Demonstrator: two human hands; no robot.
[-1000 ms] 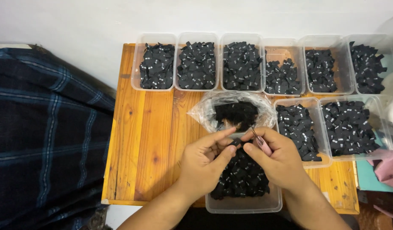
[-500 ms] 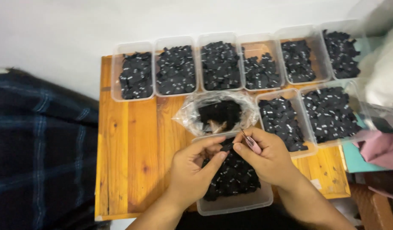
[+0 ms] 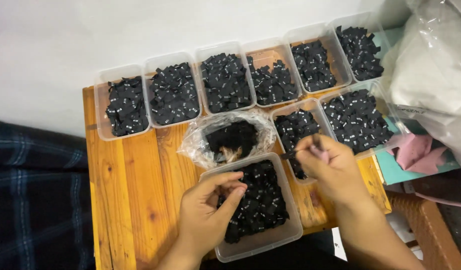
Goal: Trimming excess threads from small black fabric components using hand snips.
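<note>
My left hand [image 3: 208,215] hovers over the near clear plastic tub [image 3: 255,246], which is full of small black fabric labels [image 3: 263,200]. Its thumb and fingers pinch together on a few of those labels. My right hand [image 3: 330,167] is further right, over the edge of a second-row tub [image 3: 310,104]. It pinches one black label [image 3: 289,155] at its fingertips, and a small pink tool [image 3: 321,153] lies in its palm. Between the hands and the back row lies an open crinkled clear bag [image 3: 198,142] with more black labels inside.
Several clear tubs of black labels line the back of the wooden table [image 3: 135,190], and another tub [image 3: 358,117] sits at the right. A big white plastic bag [image 3: 430,65] and pink cloth [image 3: 415,152] crowd the right edge. Dark plaid fabric [image 3: 35,200] lies to the left.
My hands were together over the near tub; now they have parted. The right hand has moved right with a label, toward the second-row tub. The camera view has shifted and tilted.
</note>
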